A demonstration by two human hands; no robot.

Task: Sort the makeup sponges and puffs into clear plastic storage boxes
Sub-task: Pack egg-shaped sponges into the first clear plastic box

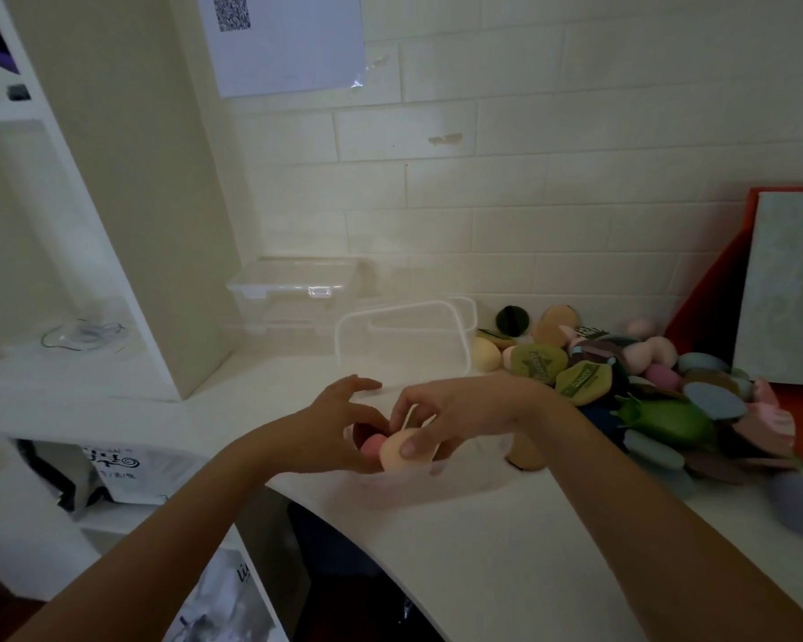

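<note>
Sorting looks barely begun: peach sponge (406,449) pinched by right hand (460,410) inside the nearest clear box (464,484), beside a pink sponge (372,444). Left hand (339,424) spread, apparently gripping nothing. Large unsorted pile (645,386) lies right of the box.

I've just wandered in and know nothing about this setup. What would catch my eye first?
Most striking is the heap of colourful makeup sponges and puffs piled on the right side of the white desk. Near the desk's front edge, the right hand pinches a peach egg-shaped sponge over a clear plastic box, with the left hand close beside it.
</note>
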